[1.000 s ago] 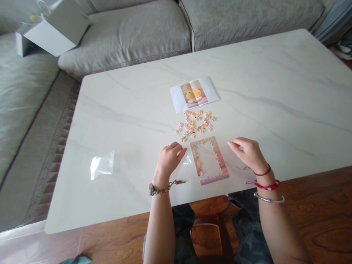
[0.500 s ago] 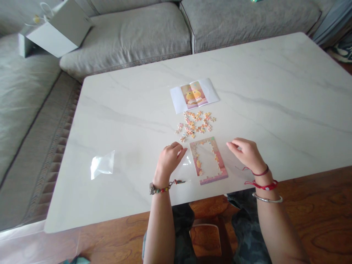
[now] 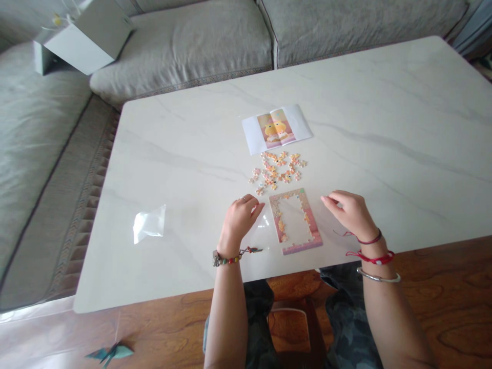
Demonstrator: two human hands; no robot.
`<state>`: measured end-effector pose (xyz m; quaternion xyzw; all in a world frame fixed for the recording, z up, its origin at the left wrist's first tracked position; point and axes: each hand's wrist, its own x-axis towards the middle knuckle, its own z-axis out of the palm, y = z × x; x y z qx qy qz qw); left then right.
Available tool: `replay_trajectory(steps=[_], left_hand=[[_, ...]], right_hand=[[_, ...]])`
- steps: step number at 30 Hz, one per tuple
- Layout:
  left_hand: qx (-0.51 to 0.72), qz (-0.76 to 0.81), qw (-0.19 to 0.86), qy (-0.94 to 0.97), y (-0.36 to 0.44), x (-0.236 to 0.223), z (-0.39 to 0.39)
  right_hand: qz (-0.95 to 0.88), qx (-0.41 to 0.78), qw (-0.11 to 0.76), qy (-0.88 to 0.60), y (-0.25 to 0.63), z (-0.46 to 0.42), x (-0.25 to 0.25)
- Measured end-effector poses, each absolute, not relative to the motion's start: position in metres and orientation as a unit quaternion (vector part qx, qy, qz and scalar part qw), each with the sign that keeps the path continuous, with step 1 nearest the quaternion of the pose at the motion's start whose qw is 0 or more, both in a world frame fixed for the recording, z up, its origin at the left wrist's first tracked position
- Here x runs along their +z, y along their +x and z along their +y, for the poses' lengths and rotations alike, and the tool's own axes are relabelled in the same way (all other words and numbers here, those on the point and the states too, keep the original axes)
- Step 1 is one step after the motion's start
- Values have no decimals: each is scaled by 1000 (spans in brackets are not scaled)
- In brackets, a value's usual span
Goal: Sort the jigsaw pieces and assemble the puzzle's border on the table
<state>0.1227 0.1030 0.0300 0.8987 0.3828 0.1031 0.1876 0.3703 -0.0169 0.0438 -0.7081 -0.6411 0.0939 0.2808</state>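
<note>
My left hand (image 3: 240, 220) rests on the table just left of a puzzle border (image 3: 315, 230), its fingers curled in and nothing visible in them. On the border's other side, my right hand (image 3: 349, 210) lies with fingers loosely closed, also showing nothing held. The pink and beige border is joined into a rectangle around a bare middle, with a gap at its lower left. Beyond it, loose puzzle pieces (image 3: 271, 174) are spread in a small heap. Farther back lies a creased reference sheet (image 3: 275, 128) printed with yellow duck-like figures. Neither hand touches the pieces.
A clear plastic bag (image 3: 149, 224) lies on the left of the white marbled table (image 3: 184, 154). Grey sofas (image 3: 200, 46) line the back and left sides, with a white box (image 3: 90, 38) on one. A teal object (image 3: 111, 352) is on the wooden floor.
The camera view has shifted a little, so the table and everything on it appear slightly higher and farther right. Both hands keep the same pose beside the border.
</note>
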Motion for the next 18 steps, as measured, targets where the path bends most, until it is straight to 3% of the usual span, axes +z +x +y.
replay_trajectory(steps=[18], left_hand=[[102,377,186,902,123,29,103]], right_hand=[[-643,89,275,-709,370,-17,44]])
